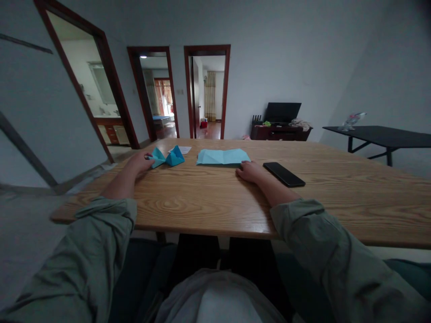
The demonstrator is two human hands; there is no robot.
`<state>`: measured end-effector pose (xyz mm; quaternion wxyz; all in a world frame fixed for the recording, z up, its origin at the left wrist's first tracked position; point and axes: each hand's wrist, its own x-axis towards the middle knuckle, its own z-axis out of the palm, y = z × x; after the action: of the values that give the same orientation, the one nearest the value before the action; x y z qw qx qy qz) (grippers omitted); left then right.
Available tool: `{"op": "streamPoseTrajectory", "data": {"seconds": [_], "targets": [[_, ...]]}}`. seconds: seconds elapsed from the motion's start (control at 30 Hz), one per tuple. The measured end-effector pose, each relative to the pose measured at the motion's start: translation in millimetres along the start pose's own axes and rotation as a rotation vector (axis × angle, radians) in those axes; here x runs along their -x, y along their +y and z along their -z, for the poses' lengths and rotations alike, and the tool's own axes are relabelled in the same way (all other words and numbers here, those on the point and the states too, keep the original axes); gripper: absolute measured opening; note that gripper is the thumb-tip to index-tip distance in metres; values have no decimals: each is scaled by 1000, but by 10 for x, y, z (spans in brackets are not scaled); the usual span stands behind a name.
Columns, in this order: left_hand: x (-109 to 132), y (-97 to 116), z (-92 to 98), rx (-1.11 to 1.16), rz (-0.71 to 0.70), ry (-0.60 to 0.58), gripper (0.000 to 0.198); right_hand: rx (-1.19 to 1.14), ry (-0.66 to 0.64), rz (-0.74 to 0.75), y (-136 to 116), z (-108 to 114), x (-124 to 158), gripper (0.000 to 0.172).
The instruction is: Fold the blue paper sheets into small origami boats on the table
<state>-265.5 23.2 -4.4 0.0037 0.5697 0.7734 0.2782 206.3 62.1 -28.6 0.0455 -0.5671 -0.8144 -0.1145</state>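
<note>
My left hand [138, 162] is at the left of the wooden table, its fingers closed at the edge of a folded blue paper piece [157, 158]. Directly to the right of that stands a darker blue folded paper piece [175, 156]; whether the two are joined I cannot tell. A light blue sheet of paper [222, 156] with visible creases lies flat in the middle. At its right front corner rests my right hand [251, 172], fingers lying on the tabletop and the paper's edge, gripping nothing visible.
A black smartphone [283, 174] lies right of my right hand on the wooden table [202, 202]. Behind the folded pieces is a small white paper [185, 150]. Farther off are a black table [387, 136] and a cabinet [279, 133] bearing a dark screen [283, 112].
</note>
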Motion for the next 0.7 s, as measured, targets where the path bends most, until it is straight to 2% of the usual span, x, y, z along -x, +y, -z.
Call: {"op": "streamPoseTrajectory", "data": {"seconds": [0.1,0.17,0.23,0.27,0.33,0.4,0.47,0.53,0.63,0.7], "targets": [[55,44,57,48,47,117,40,-18,-1,-20,16,16,16,53],[121,118,109,51,8,289,39,-51,11,-14,-2,38,32,51],[213,250,156,52,-105,454,34,-83,41,15,-40,74,57,51],[269,339,173,62,-174,497,31,-93,56,34,-62,95,74,52],[398,557,180,78,-326,501,29,-101,64,61,-98,140,115,52],[535,804,140,88,-489,455,23,-92,16,58,-113,177,164,49],[653,1047,49,99,-647,334,20,-77,-55,32,-107,205,221,45],[728,1257,-88,69,-738,187,21,-76,-101,17,-89,232,287,42],[744,1480,-348,-38,-779,-31,28,-106,-85,37,-61,296,396,41],[708,1569,-524,-91,-721,-174,42,-121,-45,55,-40,353,461,43]]}}
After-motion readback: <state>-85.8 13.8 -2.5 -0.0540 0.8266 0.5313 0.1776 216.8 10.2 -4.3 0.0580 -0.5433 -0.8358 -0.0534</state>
